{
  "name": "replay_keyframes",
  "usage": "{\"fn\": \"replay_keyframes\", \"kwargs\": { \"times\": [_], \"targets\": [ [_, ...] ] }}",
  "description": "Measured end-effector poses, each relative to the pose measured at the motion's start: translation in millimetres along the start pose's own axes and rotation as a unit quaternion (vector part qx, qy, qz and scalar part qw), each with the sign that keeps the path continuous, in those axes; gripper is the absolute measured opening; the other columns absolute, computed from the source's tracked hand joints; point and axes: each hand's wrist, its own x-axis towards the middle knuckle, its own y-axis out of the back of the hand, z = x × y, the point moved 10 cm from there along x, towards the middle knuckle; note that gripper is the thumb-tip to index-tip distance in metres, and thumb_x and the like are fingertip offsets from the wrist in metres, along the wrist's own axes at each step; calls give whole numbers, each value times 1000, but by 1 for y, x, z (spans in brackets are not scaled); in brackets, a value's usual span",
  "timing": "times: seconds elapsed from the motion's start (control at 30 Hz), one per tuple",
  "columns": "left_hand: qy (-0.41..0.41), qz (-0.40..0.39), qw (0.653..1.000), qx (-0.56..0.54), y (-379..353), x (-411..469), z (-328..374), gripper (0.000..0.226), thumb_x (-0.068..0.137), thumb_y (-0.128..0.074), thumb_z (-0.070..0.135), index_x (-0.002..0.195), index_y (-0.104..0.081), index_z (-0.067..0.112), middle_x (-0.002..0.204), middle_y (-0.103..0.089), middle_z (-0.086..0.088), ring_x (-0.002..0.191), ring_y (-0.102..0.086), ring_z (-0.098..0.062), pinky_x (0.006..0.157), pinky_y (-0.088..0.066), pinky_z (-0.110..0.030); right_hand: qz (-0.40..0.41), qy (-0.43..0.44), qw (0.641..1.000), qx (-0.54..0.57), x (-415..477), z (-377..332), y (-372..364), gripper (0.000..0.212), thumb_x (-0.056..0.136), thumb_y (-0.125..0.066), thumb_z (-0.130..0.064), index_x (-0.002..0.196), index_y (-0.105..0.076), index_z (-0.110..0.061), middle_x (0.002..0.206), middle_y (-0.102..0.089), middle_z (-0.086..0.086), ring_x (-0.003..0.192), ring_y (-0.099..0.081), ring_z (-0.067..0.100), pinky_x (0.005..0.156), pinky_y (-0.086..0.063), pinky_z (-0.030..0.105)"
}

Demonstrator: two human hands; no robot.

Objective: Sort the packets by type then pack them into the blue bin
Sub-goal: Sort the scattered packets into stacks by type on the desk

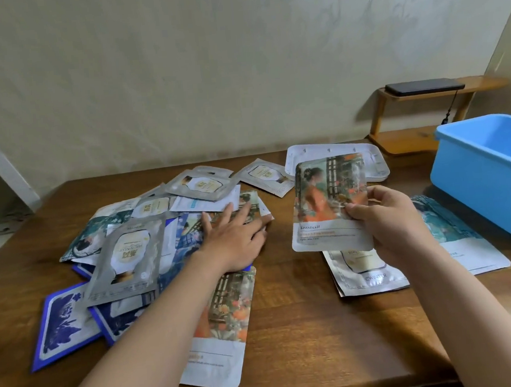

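My right hand (382,214) pinches an orange-picture packet (324,200) and holds it upright above the table. My left hand (236,234) lies flat, fingers straight, on a loose heap of packets (148,231) at the left. The heap mixes silver packets (128,256), dark blue floral packets (60,321) and picture packets. Another orange-picture packet (227,325) lies under my left forearm. Below my right hand sits a small pile of silver packets (365,273), with a teal-picture packet (457,239) beside it. The blue bin (483,177) stands at the right edge and looks empty.
A white tray or lid (376,160) lies at the back of the wooden table (301,311). A small wooden shelf (409,122) with a black device (422,86) stands against the wall behind the bin. The wall runs close behind the table.
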Motion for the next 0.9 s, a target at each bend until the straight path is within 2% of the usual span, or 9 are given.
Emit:
{"fn": "replay_keyframes", "kwargs": {
  "times": [0.07,0.17,0.33,0.43,0.5,0.6,0.7,0.8,0.9],
  "targets": [
    [9,1,1000,-3,2,4,-18,47,103,-13,63,149,-9,68,171,8,16,158,15,-26,115,15,-72,-17,-2,999,-35,-2,0,-10,14,90,-69,4,94,-64,-8,101,-73,19,84,-72,35,80,-61,57],
    [17,0,1000,-6,5,7,-41,47,103,-13,62,149,-8,69,171,7,16,158,15,-25,116,15,-71,-38,-7,995,-90,-4,2,-25,16,90,-68,3,96,-65,-11,98,-74,16,86,-74,37,81,-60,60],
    [24,0,1000,-6,9,10,-65,46,103,-13,62,148,-9,70,171,7,15,158,15,-24,117,13,-71,-49,-35,987,-149,-10,11,-42,22,90,-65,3,104,-60,-13,95,-74,15,73,-76,31,70,-63,53],
    [30,-8,1000,1,8,10,-67,47,103,-12,61,150,-7,68,172,8,13,157,16,-24,117,14,-70,-68,-48,971,-224,-17,20,-56,27,86,-64,1,102,-55,-18,96,-73,11,79,-75,29,72,-63,52],
    [36,-18,999,11,10,6,-63,48,104,-10,62,151,-4,66,172,10,10,157,19,-25,117,16,-69,-78,-21,945,-318,-21,18,-67,23,84,-64,-7,100,-53,-20,97,-71,7,85,-71,25,75,-62,49],
    [11,-8,999,35,19,-10,-43,52,106,-13,59,157,-7,57,172,12,6,157,19,-26,120,17,-64,-93,58,877,-467,-34,2,-85,17,90,-62,-24,100,-53,-15,97,-65,4,84,-61,21,71,-54,38],
    [-42,14,998,34,27,-38,-17,51,107,-29,49,158,-30,40,173,-2,3,159,5,-23,126,8,-55,-82,137,802,-576,-55,-10,-102,37,97,-55,-48,99,-48,-12,99,-50,7,81,-52,25,69,-43,36],
    [-93,48,995,2,30,-74,-3,45,105,-45,40,146,-55,24,168,-26,-1,156,-17,-21,127,-7,-41,-58,193,748,-633,-68,-7,-117,33,99,-56,-35,124,-48,-13,119,-47,12,106,-54,33,79,-48,37],
    [-139,90,985,-36,32,-112,8,41,103,-51,35,138,-63,16,159,-42,-3,149,-33,-19,122,-16,-28,-132,209,714,-654,-75,15,-138,48,100,-46,-31,146,-35,-24,150,-34,13,134,-41,37,103,-43,45]
  ]
}}
